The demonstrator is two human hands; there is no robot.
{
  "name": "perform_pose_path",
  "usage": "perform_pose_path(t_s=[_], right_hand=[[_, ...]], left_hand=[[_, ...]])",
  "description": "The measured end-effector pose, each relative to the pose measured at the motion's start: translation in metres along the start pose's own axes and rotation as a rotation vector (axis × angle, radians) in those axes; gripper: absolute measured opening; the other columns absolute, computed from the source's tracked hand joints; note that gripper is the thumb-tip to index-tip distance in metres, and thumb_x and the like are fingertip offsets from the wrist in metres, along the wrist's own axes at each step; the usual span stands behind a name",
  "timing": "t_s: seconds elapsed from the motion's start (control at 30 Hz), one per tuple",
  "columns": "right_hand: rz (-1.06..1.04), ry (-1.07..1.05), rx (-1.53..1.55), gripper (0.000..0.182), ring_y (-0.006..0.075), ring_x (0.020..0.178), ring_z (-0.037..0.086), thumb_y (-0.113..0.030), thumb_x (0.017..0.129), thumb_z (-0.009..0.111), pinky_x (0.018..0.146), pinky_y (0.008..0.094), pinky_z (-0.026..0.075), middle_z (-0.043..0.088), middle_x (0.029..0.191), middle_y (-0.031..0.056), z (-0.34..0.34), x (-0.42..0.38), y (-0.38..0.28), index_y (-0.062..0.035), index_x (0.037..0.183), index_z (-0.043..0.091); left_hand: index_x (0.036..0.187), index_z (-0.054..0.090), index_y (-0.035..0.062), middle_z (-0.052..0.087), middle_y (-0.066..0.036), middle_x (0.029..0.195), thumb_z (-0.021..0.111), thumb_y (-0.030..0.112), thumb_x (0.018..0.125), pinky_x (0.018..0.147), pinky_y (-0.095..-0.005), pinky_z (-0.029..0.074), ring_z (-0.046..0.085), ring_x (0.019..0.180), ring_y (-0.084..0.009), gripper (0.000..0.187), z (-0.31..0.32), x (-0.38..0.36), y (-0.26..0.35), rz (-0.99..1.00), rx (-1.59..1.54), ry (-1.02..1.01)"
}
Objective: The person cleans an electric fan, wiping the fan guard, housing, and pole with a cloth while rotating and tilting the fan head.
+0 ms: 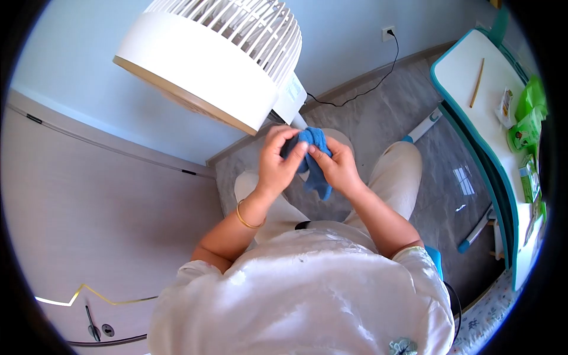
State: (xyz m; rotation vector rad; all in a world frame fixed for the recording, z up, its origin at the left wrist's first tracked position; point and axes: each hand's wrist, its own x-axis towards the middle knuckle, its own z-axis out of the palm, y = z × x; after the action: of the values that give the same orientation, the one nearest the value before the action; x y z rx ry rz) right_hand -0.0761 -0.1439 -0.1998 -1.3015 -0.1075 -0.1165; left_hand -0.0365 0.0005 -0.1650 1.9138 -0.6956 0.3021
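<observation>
A crumpled blue cloth (319,177) hangs between my two hands, in front of the fan's stand. My left hand (279,155), with a gold bangle at the wrist, grips its left side, where a darker blue part shows. My right hand (337,165) pinches the other side, thumb pressed near the top fold. Both thumbs come close together over the cloth, and a loose end drops below the fingers. Just above and to the left stands a white fan (201,65) with a slatted grille, its neck (293,100) right behind my hands.
On the right a white desk (467,65) with a teal edge bears a thin stick (477,83) and green packages (526,130). A black cord (378,84) runs to a wall socket (388,34). At left is a door (106,195) with a handle (92,325).
</observation>
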Motion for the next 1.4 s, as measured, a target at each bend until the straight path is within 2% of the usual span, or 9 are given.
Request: perform_pose_path(t_s=[0.2,0.3,0.53,0.67,0.8,0.9,1.0,1.2,1.4], right_hand=[[-0.186,0.065,-0.176,0.029,0.0119,0.093,0.058,-0.013,0.088,0.064,0.081,0.0275,0.047,0.065,0.101,0.0104,-0.002,-0.003,-0.001,-0.0012,0.115,0.060],[-0.135,-0.059,0.333,0.035,0.0117,0.101,0.056,-0.014,0.091,0.062,0.087,0.0274,0.045,0.063,0.109,0.0066,-0.002,-0.006,-0.020,-0.0017,0.123,0.056],[-0.004,-0.259,0.316,0.032,0.0106,0.098,0.056,-0.017,0.091,0.062,0.088,0.0267,0.045,0.063,0.105,0.0053,-0.028,-0.005,-0.042,-0.0003,0.118,0.058],[-0.121,-0.003,0.136,0.023,0.0098,0.080,0.058,-0.015,0.087,0.066,0.072,0.0257,0.049,0.064,0.088,0.0028,-0.030,0.014,-0.085,-0.0004,0.105,0.061],[-0.521,0.241,-0.320,0.021,0.0182,0.066,0.061,-0.013,0.080,0.070,0.061,0.0296,0.049,0.063,0.077,0.0097,-0.014,0.045,-0.122,-0.0018,0.094,0.059],[-0.817,0.305,-0.510,0.022,0.0322,0.064,0.061,-0.008,0.074,0.071,0.056,0.0368,0.048,0.062,0.075,0.0157,0.009,0.059,-0.138,-0.0032,0.090,0.057],[-1.021,0.250,-0.635,0.024,0.0345,0.061,0.060,-0.006,0.070,0.070,0.054,0.0413,0.047,0.059,0.071,0.0162,0.018,0.069,-0.137,-0.0043,0.089,0.056],[-0.690,0.375,-0.610,0.018,0.0350,0.062,0.061,-0.011,0.076,0.068,0.054,0.0403,0.048,0.061,0.071,0.0180,0.000,0.104,-0.147,-0.0036,0.088,0.057],[-0.874,0.184,-0.548,0.022,0.0368,0.064,0.061,-0.011,0.075,0.070,0.058,0.0411,0.049,0.060,0.072,0.0184,0.023,0.071,-0.132,-0.0024,0.089,0.055]], left_hand=[[0.093,0.063,-0.0016,0.058,-0.009,0.092,0.072,0.008,0.080,0.075,-0.0275,0.044,0.055,0.084,-0.0171,0.019,-0.003,0.006,0.010,0.089,0.058,-0.044],[0.092,0.063,-0.0014,0.057,-0.009,0.091,0.072,0.007,0.079,0.073,-0.0283,0.045,0.055,0.083,-0.0176,0.017,0.000,0.008,0.026,0.091,-0.001,0.005],[0.089,0.064,-0.0028,0.060,-0.013,0.085,0.071,0.009,0.078,0.065,-0.0308,0.049,0.059,0.075,-0.0240,0.017,-0.020,0.006,0.080,0.414,0.383,0.006],[0.096,0.065,-0.0033,0.064,-0.016,0.088,0.062,0.019,0.087,0.069,-0.0335,0.050,0.060,0.083,-0.0258,0.024,-0.062,0.015,0.117,0.698,0.518,0.091],[0.107,0.062,-0.0025,0.058,-0.020,0.120,0.057,0.024,0.091,0.087,-0.0389,0.047,0.054,0.111,-0.0292,0.031,-0.112,0.078,0.155,0.889,0.974,0.382],[0.116,0.058,-0.0063,0.055,-0.024,0.122,0.070,0.039,0.082,0.088,-0.0418,0.046,0.054,0.112,-0.0327,0.059,-0.131,0.123,0.178,0.694,1.058,0.354],[0.122,0.052,-0.0113,0.053,-0.027,0.125,0.071,0.046,0.078,0.093,-0.0409,0.045,0.053,0.115,-0.0344,0.075,-0.138,0.151,0.185,0.407,0.975,0.274],[0.124,0.048,-0.0157,0.052,-0.030,0.126,0.073,0.050,0.076,0.097,-0.0390,0.043,0.052,0.117,-0.0359,0.085,-0.146,0.164,0.170,0.179,0.903,0.020],[0.122,0.049,-0.0159,0.054,-0.029,0.122,0.074,0.047,0.075,0.097,-0.0387,0.043,0.055,0.114,-0.0354,0.083,-0.147,0.158,0.170,0.239,0.927,0.021]])
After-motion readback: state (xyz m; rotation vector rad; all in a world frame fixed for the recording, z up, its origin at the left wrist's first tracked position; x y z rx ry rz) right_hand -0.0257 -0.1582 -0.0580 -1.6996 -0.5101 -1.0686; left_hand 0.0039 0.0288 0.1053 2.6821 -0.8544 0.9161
